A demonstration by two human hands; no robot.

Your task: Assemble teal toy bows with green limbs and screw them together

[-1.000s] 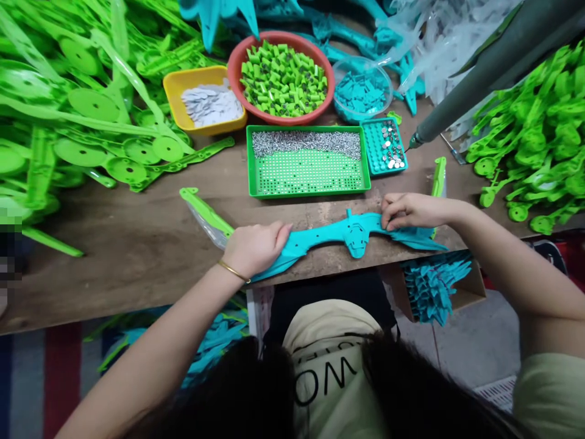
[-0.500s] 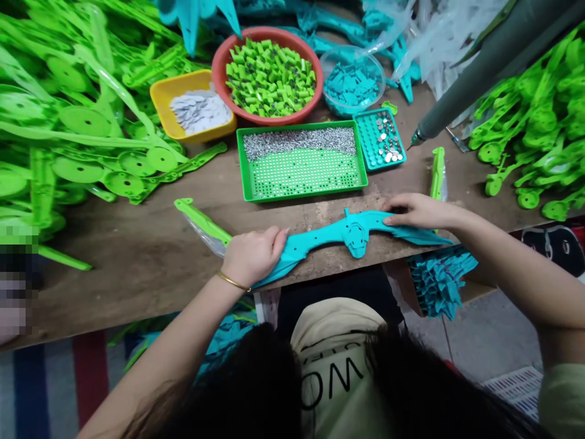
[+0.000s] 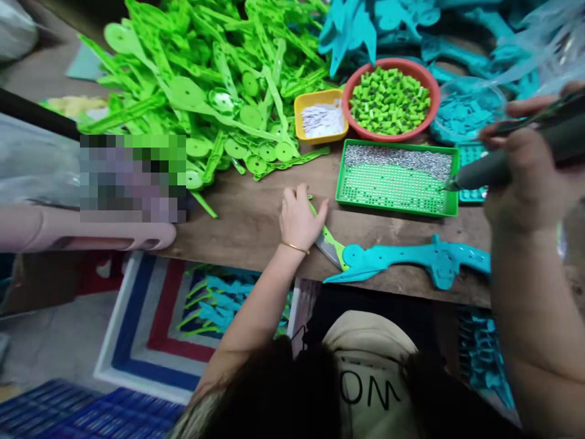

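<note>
My right hand [image 3: 532, 164] is wrapped round a dark electric screwdriver [image 3: 484, 172], its bit at the right end of a green perforated tray [image 3: 397, 210] of small silver screws. A blue plastic bow-shaped piece [image 3: 402, 256] lies along the table's near edge, its right end hidden by my right forearm. A bright green limb piece [image 3: 340, 250] with a clear or grey strip meets its left end. My left hand [image 3: 299, 219] is open, fingers spread and thumb apart, over the limb piece's upper end; whether it presses on it I cannot tell.
Behind the tray stand a yellow dish [image 3: 299, 116] of whitish pieces, a red bowl [image 3: 350, 103] of green caps and a clear tub [image 3: 496, 100] of blue parts. Green parts [image 3: 187, 91] are heaped at the left, blue parts [image 3: 475, 58] at the back right. A pink bar [image 3: 105, 238] juts in left.
My right hand has left the blue piece and taken the hanging screwdriver to the screw tray. My left hand has moved off the blue piece to the green limb piece. The view has swung left.
</note>
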